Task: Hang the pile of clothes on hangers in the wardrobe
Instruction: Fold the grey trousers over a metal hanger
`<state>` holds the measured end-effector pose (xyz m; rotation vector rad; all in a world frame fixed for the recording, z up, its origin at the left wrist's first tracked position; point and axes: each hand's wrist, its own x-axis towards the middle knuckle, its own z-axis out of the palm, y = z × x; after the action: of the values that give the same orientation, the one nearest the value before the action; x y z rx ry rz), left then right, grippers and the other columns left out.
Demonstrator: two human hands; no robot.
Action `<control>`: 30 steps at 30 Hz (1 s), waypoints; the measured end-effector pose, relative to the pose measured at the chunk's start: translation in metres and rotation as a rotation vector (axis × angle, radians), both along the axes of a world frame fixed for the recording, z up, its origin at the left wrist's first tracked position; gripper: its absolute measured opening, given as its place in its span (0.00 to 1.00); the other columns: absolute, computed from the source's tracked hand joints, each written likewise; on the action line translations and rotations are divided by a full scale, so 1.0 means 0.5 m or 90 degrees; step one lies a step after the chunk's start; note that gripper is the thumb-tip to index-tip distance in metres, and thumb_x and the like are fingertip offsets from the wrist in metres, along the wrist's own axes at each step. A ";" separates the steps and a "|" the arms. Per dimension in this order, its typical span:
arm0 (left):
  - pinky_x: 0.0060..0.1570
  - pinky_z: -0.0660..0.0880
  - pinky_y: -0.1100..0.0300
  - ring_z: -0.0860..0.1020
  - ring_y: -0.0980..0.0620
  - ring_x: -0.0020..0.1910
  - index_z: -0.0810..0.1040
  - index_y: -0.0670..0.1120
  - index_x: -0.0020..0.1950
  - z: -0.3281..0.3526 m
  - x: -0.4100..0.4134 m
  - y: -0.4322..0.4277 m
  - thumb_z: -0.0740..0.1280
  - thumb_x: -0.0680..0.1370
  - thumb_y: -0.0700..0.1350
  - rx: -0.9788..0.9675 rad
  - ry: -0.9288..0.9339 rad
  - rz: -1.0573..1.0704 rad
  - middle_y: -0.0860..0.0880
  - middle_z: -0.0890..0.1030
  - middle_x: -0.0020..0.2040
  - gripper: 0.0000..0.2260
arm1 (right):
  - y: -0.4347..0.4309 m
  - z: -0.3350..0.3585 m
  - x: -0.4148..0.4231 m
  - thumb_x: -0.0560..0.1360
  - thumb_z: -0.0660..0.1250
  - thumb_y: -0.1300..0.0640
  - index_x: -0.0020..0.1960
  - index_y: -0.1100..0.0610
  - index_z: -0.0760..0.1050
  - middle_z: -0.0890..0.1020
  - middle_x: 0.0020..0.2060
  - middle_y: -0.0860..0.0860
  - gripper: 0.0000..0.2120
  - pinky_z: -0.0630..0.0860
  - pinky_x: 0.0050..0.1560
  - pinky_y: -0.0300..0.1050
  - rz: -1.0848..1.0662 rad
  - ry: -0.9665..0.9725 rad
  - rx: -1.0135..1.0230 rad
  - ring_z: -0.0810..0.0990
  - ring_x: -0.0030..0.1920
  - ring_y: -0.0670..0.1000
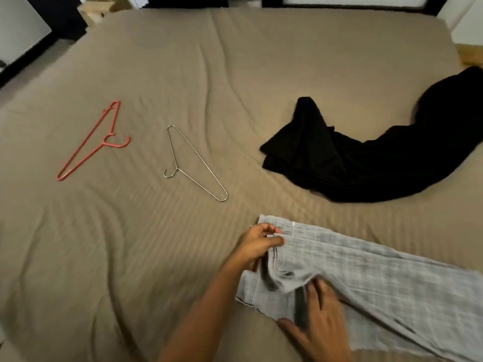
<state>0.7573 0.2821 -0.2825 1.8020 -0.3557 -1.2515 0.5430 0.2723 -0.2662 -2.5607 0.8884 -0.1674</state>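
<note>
so, where are the clothes at this moment? — reader

light checked trousers (379, 278) lie flat on a tan bed (156, 257), close to the camera. a black garment (339, 163) is heaped further back. no wardrobe is in view. — describer

and the hands? — reader

the left hand (257, 244) pinches the waistband at one corner, thumb over fabric. the right hand (321, 320) lies flat on the seat of the trousers with fingers spread, gripping nothing; it is blurred. — describer

what might go wrong? — reader

i'd judge that lifting by that one pinched corner would let the legs slide apart and undo the fold. the wire hanger (177, 169) and red hanger (104, 143) lie well apart from the trousers, off to the left, so one hand must let go to reach them. on the thin wire bar, trousers draped unevenly could slip off. — describer
</note>
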 end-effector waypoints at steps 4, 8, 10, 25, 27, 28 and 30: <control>0.47 0.77 0.56 0.79 0.57 0.38 0.80 0.53 0.40 0.002 0.034 0.017 0.73 0.66 0.50 -0.010 -0.082 -0.054 0.57 0.81 0.36 0.05 | -0.034 0.049 0.096 0.72 0.64 0.37 0.43 0.50 0.77 0.79 0.37 0.45 0.16 0.73 0.39 0.35 0.154 -0.105 0.015 0.76 0.38 0.44; 0.46 0.75 0.53 0.77 0.54 0.35 0.78 0.49 0.41 -0.005 0.146 0.079 0.71 0.70 0.45 -0.007 -0.157 0.163 0.52 0.80 0.35 0.03 | -0.044 0.127 0.246 0.78 0.60 0.50 0.33 0.54 0.73 0.75 0.28 0.47 0.17 0.70 0.31 0.38 0.297 -0.263 0.017 0.72 0.28 0.47; 0.49 0.75 0.51 0.78 0.51 0.37 0.78 0.51 0.41 -0.024 0.216 0.133 0.71 0.67 0.51 0.024 -0.170 0.271 0.52 0.80 0.36 0.07 | -0.052 0.102 0.364 0.77 0.57 0.53 0.44 0.56 0.78 0.80 0.38 0.50 0.13 0.77 0.39 0.44 0.215 -0.231 0.068 0.78 0.38 0.50; 0.41 0.72 0.63 0.72 0.55 0.39 0.70 0.48 0.43 -0.013 0.365 0.192 0.58 0.82 0.49 -0.080 0.044 0.468 0.50 0.72 0.40 0.09 | 0.000 -0.048 0.685 0.78 0.54 0.63 0.60 0.61 0.73 0.74 0.57 0.59 0.14 0.68 0.58 0.47 0.126 0.154 0.004 0.72 0.58 0.60; 0.44 0.75 0.59 0.76 0.53 0.44 0.70 0.48 0.51 0.008 0.355 0.168 0.59 0.81 0.51 -0.094 0.067 0.470 0.50 0.75 0.45 0.07 | 0.017 -0.031 0.649 0.78 0.57 0.61 0.58 0.62 0.75 0.75 0.54 0.61 0.13 0.68 0.57 0.44 0.085 0.068 0.186 0.74 0.55 0.61; 0.41 0.75 0.60 0.76 0.53 0.43 0.70 0.47 0.54 0.019 0.347 0.153 0.59 0.81 0.50 -0.094 0.058 0.464 0.49 0.76 0.46 0.07 | 0.029 -0.016 0.624 0.78 0.58 0.61 0.59 0.61 0.75 0.76 0.53 0.61 0.13 0.68 0.54 0.42 0.075 0.033 0.254 0.76 0.53 0.60; 0.35 0.74 0.64 0.76 0.54 0.39 0.69 0.45 0.54 0.040 0.323 0.128 0.58 0.82 0.44 -0.101 0.007 0.446 0.47 0.77 0.47 0.04 | 0.050 -0.002 0.573 0.77 0.59 0.63 0.60 0.60 0.75 0.77 0.52 0.60 0.13 0.69 0.51 0.40 0.082 0.007 0.349 0.77 0.51 0.58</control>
<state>0.9186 0.3462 -0.2623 1.5763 0.1777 -0.7124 0.8295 0.2973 -0.2673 -2.0951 0.6563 0.1157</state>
